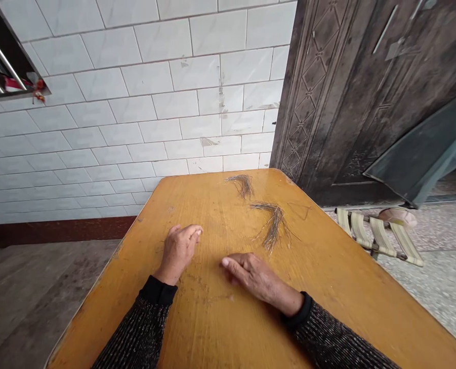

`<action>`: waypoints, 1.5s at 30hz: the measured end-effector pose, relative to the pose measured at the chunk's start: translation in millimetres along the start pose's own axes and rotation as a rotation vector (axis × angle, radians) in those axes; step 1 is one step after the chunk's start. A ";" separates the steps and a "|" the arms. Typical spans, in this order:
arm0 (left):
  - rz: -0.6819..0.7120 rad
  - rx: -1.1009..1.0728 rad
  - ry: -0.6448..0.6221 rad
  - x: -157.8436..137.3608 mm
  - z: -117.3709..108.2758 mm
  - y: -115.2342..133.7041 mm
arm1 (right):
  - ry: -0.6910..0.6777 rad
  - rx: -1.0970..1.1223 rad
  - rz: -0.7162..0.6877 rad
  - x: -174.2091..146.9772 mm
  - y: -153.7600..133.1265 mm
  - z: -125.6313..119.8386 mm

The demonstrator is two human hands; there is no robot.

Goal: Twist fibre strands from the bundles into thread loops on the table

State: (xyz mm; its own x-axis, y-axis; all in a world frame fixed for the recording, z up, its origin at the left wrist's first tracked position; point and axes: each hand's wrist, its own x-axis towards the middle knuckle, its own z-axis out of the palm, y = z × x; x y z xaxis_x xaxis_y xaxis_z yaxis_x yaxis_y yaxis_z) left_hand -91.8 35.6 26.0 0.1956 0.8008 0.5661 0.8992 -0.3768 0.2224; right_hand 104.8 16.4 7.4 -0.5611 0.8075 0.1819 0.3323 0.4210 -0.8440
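My left hand (179, 249) hovers over the left-middle of the wooden table (208, 328), its fingers curled and thumb near the fingertips. To its lower right, my right hand (254, 277) is closed, with the thumb laid along the bent index finger. Whatever either hand may hold is hidden or too thin to see. A bundle of bent thin wires (274, 225) lies on the table beyond my right hand, its loose ends fanned out. Farther back rests a smaller bundle of wires (244, 184), also bent. One stray wire curves right of the nearer bundle.
A white tiled wall (154, 107) stands behind the table's far end. On the right are a dark carved door (328, 102), a grey-blue sheet (423, 148) and a folding stool with striped webbing (379, 234). A barred window (5, 61) is at upper left.
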 end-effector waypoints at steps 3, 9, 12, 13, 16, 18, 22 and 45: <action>0.182 -0.069 -0.106 -5.2 6.7 13.6 | 0.133 0.067 0.038 4.3 2.2 -5.8; 0.308 -0.104 -0.151 -14.0 18.7 32.8 | 0.112 0.458 0.196 10.8 10.4 2.8; 0.266 -0.158 -0.178 -12.0 12.3 32.4 | 0.144 0.530 0.207 13.3 13.0 4.0; 0.241 -0.188 -0.192 -10.5 8.4 31.4 | 0.182 0.527 0.205 14.0 13.6 3.3; 0.138 -0.283 -0.203 -5.8 -4.1 27.3 | 0.323 0.478 0.212 15.7 14.1 -1.0; 0.070 -0.342 -0.169 -3.4 -10.0 24.6 | 0.396 0.452 0.218 16.1 13.1 -4.3; 0.017 -0.370 -0.057 -2.0 -12.4 22.1 | 0.444 0.443 0.216 15.8 10.0 -7.8; 0.237 0.035 -0.044 -5.6 -0.6 17.7 | 0.425 0.488 0.233 15.6 6.7 -9.5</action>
State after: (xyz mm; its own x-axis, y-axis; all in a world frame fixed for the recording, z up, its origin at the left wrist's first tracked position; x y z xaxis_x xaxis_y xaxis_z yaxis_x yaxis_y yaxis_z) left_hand -77.1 24.2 27.2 0.4192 0.7113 0.5642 0.8388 -0.5412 0.0591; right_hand 105.5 35.7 9.4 -0.1375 0.9883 0.0659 -0.0273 0.0627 -0.9977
